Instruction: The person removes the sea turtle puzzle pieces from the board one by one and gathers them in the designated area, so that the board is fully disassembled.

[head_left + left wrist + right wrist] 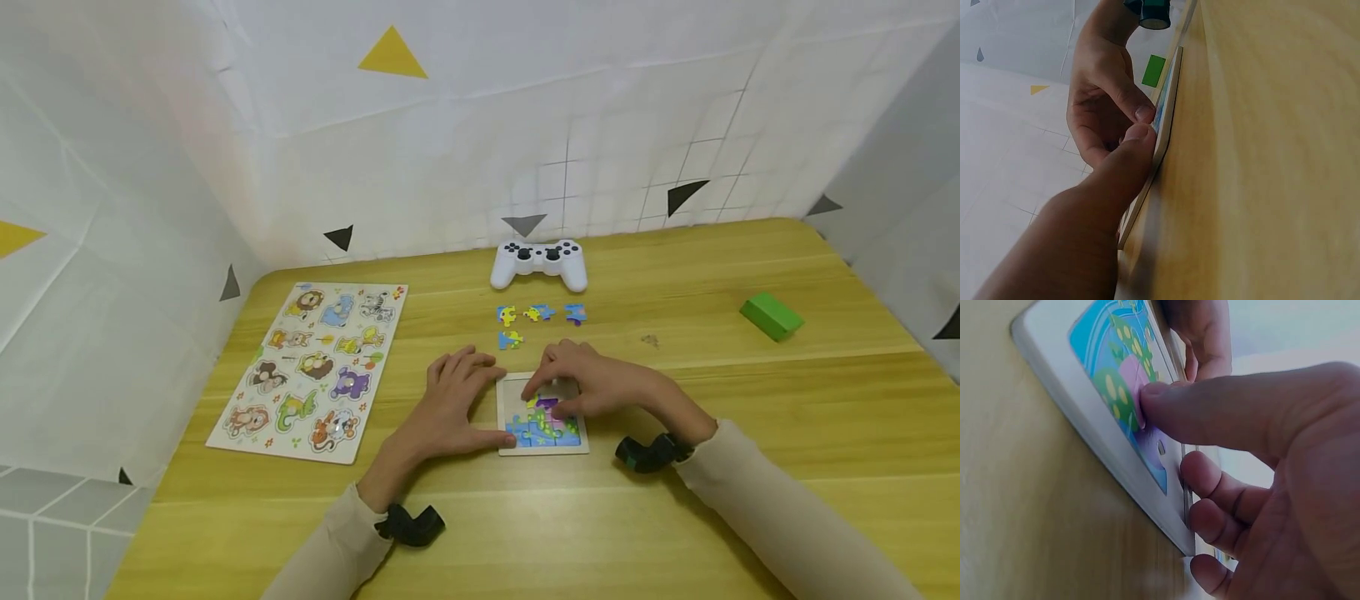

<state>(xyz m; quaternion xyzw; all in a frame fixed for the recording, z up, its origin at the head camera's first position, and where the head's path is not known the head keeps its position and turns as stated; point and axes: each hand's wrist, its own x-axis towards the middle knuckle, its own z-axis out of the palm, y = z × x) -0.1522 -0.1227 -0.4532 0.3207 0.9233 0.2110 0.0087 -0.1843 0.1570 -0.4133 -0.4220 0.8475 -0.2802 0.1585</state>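
Note:
A small jigsaw tray (543,451) with a pale frame lies before me, partly filled with blue, green, pink and purple pieces. My left hand (450,408) rests at its left side, straight thumb pressing the lower left of the frame and fingers spread toward the upper left corner. Over the tray, my right hand (592,383) works with thumb and bent index finger on a pink and purple puzzle piece (1147,442). In the right wrist view its thumb tip lies on the pink part, hiding some of it; the other fingers curl beside the frame.
Several loose jigsaw pieces (512,339) lie beyond the tray, with a white game controller (538,265) behind them. An animal puzzle board (307,375) lies at left. A green block (772,317) sits at right. White fabric walls (465,167) border the table.

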